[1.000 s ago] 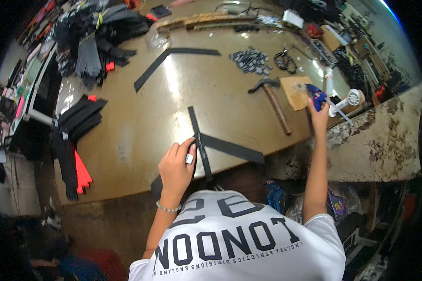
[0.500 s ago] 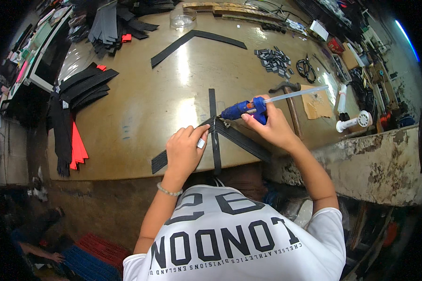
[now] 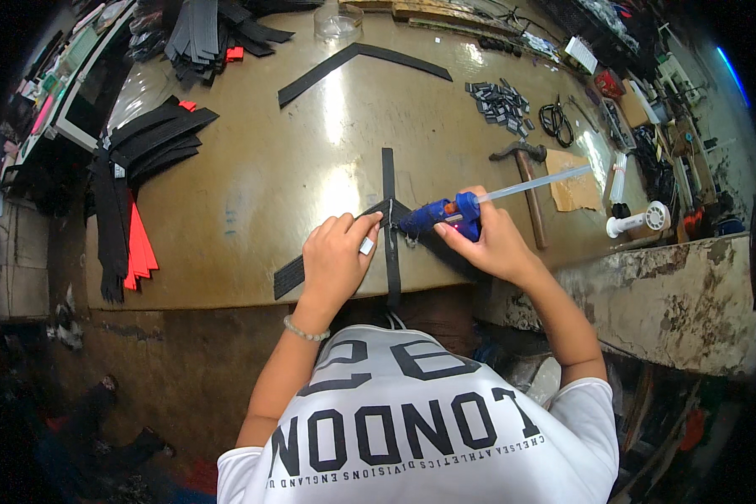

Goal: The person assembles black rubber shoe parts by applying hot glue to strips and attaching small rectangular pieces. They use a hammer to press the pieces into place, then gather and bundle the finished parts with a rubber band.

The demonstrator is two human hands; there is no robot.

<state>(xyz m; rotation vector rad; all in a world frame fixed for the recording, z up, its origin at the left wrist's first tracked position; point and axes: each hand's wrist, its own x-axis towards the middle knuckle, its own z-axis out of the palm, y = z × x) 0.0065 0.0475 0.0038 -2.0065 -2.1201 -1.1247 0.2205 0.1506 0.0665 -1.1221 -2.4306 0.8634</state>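
The left grip (image 3: pixel 334 256) is curling nearly closed, its fingertips bearing on the bent black strip (image 3: pixel 292 275) just left of where the narrow black strip (image 3: pixel 389 172) is crossing it. Whether those fingers are pinching the strip or only pressing it is not showing. A small white piece (image 3: pixel 366 246) is sitting at that grip's thumb; whether it is being held is unclear too.

The right grip (image 3: pixel 497 239) is wrapping firmly round the blue glue gun (image 3: pixel 445 220), whose nozzle is pointing left at the crossing, just beyond the left grip's fingertips. The clear glue stick (image 3: pixel 533 182) is jutting out behind, up and right of the right grip.

Doing this step well is probably depending on the left grip's keeping both strips flat on the surface (image 3: pixel 252 193) while the right grip is steadying the nozzle and squeezing gently. Fingertips are lying close to what is likely hot metal, so bearing down slightly farther left would be giving them safer room. Stringy residue seems to be hanging under the nozzle; wiping it off would be helping to keep the joint neat.
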